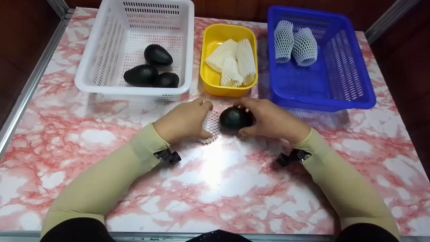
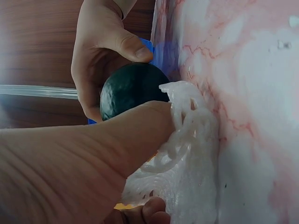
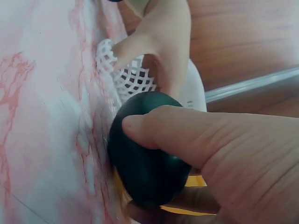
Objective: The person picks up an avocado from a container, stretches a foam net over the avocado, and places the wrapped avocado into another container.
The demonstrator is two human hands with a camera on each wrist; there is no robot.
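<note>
A dark green avocado (image 1: 233,119) is gripped in my right hand (image 1: 273,121), just above or on the table; the thumb lies across its near side in the right wrist view and the fingers go round the other side. Facing it, my left hand (image 1: 184,119) holds a white foam net sleeve (image 1: 212,125) between thumb and fingers. In the left wrist view the thumb tip is hidden by the mesh of the net sleeve (image 2: 194,140), whose open end is toward the avocado (image 2: 128,91). A small gap separates net and avocado in the head view.
Behind the left hand stands a white basket (image 1: 134,90) with three avocados (image 1: 158,55). A yellow bin (image 1: 228,90) in the middle holds several crumpled foam nets (image 1: 231,62). On the right, a blue basket (image 1: 322,104) contains two net-wrapped items (image 1: 304,47). All stand on a marbled table (image 1: 215,201).
</note>
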